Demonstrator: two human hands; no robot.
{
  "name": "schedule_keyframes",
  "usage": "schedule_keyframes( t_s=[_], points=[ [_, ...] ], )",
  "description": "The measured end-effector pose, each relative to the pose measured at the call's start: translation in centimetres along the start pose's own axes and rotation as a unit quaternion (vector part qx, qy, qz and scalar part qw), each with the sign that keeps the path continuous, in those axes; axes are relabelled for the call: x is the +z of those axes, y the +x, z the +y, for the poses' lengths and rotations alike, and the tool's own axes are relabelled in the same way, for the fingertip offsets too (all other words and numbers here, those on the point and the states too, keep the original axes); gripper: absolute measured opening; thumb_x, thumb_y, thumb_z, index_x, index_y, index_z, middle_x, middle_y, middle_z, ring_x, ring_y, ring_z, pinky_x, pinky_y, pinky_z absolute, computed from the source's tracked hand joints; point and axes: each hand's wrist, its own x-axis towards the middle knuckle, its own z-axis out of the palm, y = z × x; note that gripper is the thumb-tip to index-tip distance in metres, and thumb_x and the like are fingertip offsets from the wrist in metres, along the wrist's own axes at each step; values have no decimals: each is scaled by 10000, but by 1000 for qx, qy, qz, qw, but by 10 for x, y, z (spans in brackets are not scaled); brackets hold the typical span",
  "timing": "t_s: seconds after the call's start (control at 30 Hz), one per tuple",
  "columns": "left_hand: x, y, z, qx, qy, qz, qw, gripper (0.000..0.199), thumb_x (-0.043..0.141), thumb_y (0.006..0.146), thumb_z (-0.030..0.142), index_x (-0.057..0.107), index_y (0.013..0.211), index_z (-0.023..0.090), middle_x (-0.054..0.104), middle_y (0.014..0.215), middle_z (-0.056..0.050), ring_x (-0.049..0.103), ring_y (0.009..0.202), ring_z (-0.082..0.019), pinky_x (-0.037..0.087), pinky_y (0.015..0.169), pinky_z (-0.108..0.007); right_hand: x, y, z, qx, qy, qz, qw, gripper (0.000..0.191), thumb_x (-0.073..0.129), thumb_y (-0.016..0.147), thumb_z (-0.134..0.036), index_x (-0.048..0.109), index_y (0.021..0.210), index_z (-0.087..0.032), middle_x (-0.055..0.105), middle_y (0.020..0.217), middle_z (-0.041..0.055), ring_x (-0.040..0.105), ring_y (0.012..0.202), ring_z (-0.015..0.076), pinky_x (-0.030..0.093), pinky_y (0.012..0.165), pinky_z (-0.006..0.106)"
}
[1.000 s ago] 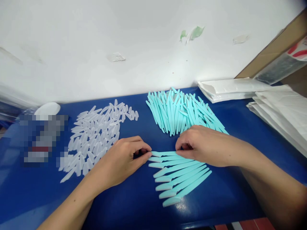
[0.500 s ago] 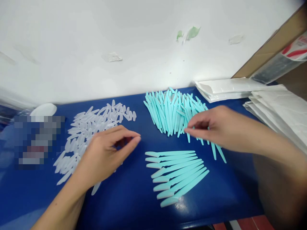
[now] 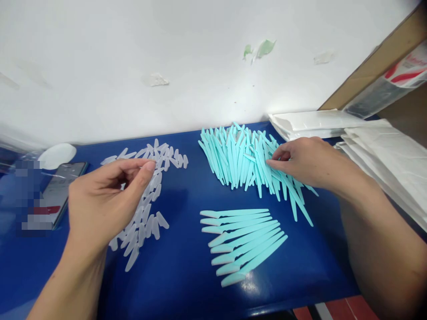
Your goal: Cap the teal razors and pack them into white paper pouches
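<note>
My left hand is over the pile of small translucent white caps, thumb and forefinger pinched together; whatever is between the fingertips is too small to make out. Over the right side of a heap of turquoise sticks, my right hand has its thumb and fingers closed at one stick; the grip itself is unclear. Several turquoise razors lie fanned in a row nearer the front, heads to the left.
A phone and a white round item lie at the left. White plastic packets are at the back right, beside a cardboard box. A white wall stands behind the blue table.
My left hand has moved left and up over the white caps. My right hand has shifted slightly up and right over the turquoise heap.
</note>
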Motion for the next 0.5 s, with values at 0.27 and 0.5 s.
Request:
schedule_keyframes(
  t_s=[0.27, 0.5],
  points=[
    [0, 0, -1, -5, -1, -8, 1000, 115, 841, 862, 335, 862, 934, 248, 638, 662, 49, 510, 596, -102, 432, 595, -259, 2, 6, 1, 22, -4, 45, 999, 330, 652, 884, -561, 750, 927, -249, 777, 862, 128, 698, 869, 366, 486, 728, 477],
    [-1, 1, -2, -2, 5, -17, 1000, 101, 835, 871, 328, 864, 936, 255, 658, 674, 53, 524, 596, -96, 429, 595, -256, 2, 6, 0, 9, 24, 18, 1000, 284, 629, 889, -500, 775, 854, -259, 789, 868, 85, 700, 793, 294, 492, 703, 445]
  ],
)
